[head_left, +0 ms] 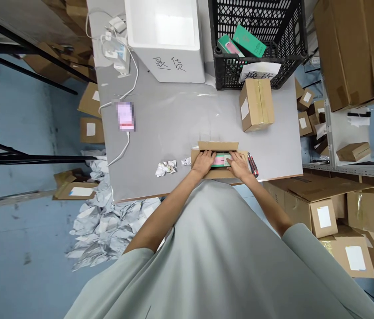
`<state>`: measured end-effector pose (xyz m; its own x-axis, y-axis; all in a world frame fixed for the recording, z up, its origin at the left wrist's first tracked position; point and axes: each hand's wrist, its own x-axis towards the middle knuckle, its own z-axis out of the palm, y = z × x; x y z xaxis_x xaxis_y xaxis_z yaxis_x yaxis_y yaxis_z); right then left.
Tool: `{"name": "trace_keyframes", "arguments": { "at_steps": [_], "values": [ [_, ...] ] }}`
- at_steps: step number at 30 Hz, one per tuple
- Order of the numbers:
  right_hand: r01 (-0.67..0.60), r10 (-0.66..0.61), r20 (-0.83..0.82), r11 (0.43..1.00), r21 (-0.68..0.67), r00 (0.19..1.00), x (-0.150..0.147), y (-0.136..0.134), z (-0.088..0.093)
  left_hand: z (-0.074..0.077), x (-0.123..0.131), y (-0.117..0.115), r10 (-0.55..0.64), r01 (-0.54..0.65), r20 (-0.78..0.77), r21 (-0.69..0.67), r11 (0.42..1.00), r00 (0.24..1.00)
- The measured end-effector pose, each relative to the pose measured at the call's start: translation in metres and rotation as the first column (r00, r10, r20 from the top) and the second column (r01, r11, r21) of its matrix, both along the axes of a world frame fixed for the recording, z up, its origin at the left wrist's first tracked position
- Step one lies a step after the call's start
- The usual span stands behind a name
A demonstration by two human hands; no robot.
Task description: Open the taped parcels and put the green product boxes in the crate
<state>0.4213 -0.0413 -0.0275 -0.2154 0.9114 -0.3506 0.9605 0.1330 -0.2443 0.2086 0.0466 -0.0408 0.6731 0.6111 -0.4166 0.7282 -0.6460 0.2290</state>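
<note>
At the table's front edge, an open cardboard box [218, 145] has its flaps spread. Inside it lies a green and pink box [220, 160], partly covered by my fingers. My left hand [204, 163] reaches in from the left, its fingers closed on that end of the green and pink box. From the right, my right hand [239, 165] grips the other end. What the fingertips do below the rim is hidden. Just beside my right hand lies a red and black tool [252, 165] that looks like a box cutter. Crumpled paper [166, 168] sits to the left.
A taped carton [257, 106] stands on the grey table [180, 115]. Behind are a white bin [180, 64] and a black crate [220, 73] holding green boxes. A phone-like device [125, 116] with cables lies left. Paper [117, 230] and cartons [326, 217] flank the table.
</note>
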Motion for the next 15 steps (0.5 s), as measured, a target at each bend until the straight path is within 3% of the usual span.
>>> {"name": "trace_keyframes", "arguments": {
  "at_steps": [9,15],
  "values": [
    [0.034,-0.036,0.065,0.998,0.043,0.997,0.003,0.006,0.032,0.026,-0.006,0.009,-0.066,0.067,0.079,-0.009,0.998,0.995],
    [0.050,-0.054,0.033,0.994,0.095,0.998,0.003,0.009,0.061,0.037,-0.028,0.010,-0.057,0.066,0.325,-0.016,0.998,0.944]
  ]
}}
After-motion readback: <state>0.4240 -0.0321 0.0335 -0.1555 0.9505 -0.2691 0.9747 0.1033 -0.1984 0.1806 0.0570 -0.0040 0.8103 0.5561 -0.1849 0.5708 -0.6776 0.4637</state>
